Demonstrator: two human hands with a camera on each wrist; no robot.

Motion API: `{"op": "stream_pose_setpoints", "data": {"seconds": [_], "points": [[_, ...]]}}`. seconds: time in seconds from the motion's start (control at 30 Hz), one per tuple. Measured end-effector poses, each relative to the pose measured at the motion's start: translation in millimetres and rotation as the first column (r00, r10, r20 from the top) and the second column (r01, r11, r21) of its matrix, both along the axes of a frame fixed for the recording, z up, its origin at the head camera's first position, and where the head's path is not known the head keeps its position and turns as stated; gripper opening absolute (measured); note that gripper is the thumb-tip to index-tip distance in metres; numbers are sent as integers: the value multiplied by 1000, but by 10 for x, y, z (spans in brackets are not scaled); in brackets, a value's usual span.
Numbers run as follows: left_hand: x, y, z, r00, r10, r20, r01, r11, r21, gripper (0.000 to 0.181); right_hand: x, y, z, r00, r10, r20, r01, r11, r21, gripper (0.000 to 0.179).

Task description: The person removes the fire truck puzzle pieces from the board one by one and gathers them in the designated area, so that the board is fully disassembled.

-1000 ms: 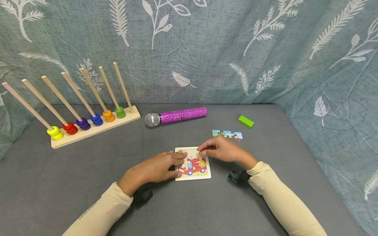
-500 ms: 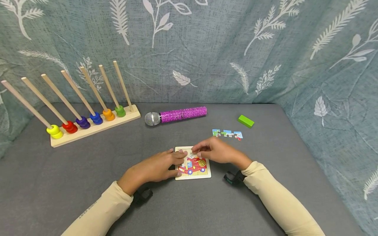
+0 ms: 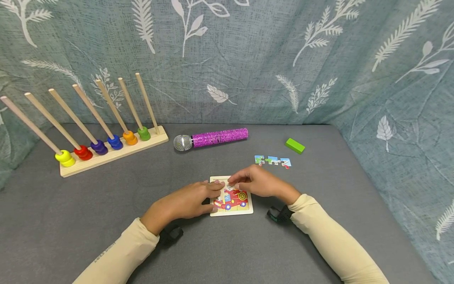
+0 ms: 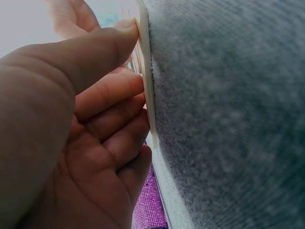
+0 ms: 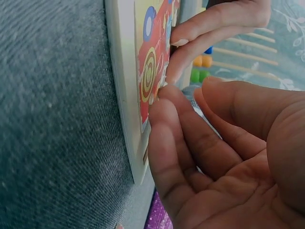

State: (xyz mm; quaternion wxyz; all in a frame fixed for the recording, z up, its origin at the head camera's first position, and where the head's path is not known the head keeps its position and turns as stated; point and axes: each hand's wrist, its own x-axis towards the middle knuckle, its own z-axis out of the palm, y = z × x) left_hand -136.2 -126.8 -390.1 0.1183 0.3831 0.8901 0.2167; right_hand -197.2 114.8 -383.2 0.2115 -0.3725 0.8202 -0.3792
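Note:
A small square wooden jigsaw board (image 3: 232, 213) with a red vehicle picture lies on the grey table in the head view. My left hand (image 3: 189, 200) rests on its left side, thumb at the lower left and fingertips over the upper left. In the left wrist view, the fingers of the left hand (image 4: 102, 109) touch the board's edge. My right hand (image 3: 260, 180) reaches over the top right of the board. The right wrist view has fingertips of the right hand (image 5: 214, 148) touching the puzzle, thumb held apart. Whether a piece lies under them is hidden.
Several loose puzzle pieces (image 3: 272, 161) lie behind the right hand. Farther back are a green block (image 3: 295, 145) and a purple glittery microphone (image 3: 220, 138). A wooden peg rack (image 3: 113, 157) with coloured beads stands at the left, before a patterned curtain (image 3: 227, 59).
My right hand has moved a little left across the top of the board, mostly in the first half second. The left hand stays in place.

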Motion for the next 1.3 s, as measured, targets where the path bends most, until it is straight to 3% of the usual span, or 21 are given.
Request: {"op": "stream_pose_setpoints", "data": {"seconds": [0.77, 1.07, 1.3], "points": [[-23, -11, -12, 1000, -17, -7, 17, 1000, 15, 46, 16, 22, -25, 990, 16, 139, -7, 998, -68, 26], [-12, -6, -8, 1000, -19, -7, 19, 1000, 11, 45, 17, -10, -73, 999, 11, 32, -8, 993, -115, 25], [-23, -7, -17, 1000, -19, -1, 19, 1000, 10, 46, 27, -37, -99, 999, 6, 47, 1, 989, -147, 27]]}}
